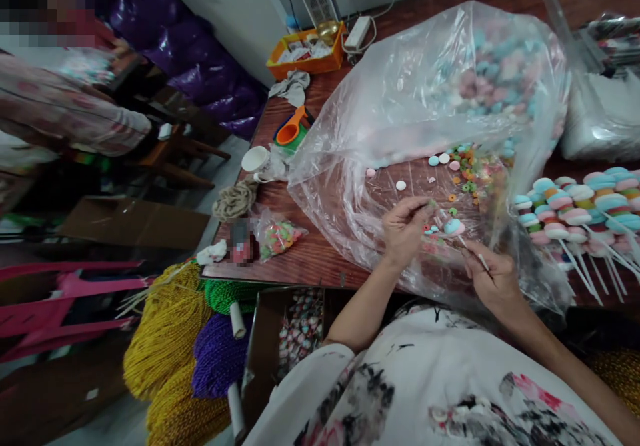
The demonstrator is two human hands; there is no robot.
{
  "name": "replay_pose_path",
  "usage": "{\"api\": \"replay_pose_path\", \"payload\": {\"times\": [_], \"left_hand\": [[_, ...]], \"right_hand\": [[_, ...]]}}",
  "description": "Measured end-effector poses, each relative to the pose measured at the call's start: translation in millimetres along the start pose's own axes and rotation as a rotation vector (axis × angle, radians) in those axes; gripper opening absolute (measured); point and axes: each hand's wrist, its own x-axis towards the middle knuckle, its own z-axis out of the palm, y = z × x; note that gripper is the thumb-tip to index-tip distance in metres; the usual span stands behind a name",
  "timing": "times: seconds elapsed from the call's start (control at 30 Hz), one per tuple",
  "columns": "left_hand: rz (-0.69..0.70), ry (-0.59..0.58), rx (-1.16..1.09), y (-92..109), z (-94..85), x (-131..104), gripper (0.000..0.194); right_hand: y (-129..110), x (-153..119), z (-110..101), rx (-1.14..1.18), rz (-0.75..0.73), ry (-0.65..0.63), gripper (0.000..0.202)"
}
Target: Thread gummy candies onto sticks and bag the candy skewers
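Note:
My right hand is closed round a thin white stick. A blue, white and pink marshmallow candy sits on the far end of that stick. To its left, my left hand is raised with the fingertips pinched together on a small greenish piece, probably a gummy ring. Both hands are above a clear plastic sheet or bag. Loose gummy rings in green, orange and yellow lie just beyond, with a few round marshmallows among them.
A pile of marshmallow sticks lies at the right. Behind is a big bag of marshmallows. An orange scoop, a white cup and a bagged candy pack are at the left. Another person's patterned sleeve shows far left.

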Motion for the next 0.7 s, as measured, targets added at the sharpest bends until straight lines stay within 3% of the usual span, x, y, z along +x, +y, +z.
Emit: {"api": "replay_pose_path", "payload": {"times": [0.13, 0.4, 0.7], "left_hand": [[0.112, -0.071, 0.118, -1, -2.8, -5, 0.01], [0.125, -0.075, 0.162, -4, -9.4, -14, 0.012], [-0.154, -0.05, -0.017, -6, -14.5, -15, 0.02]], "right_hand": [[-7, 6, -6, -0.156, -0.063, 0.009, 0.034], [-6, 5, -7, -0.401, -0.138, -0.064, 0.046], [1, -1, -8, -0.73, -0.261, -0.099, 0.053]]}}
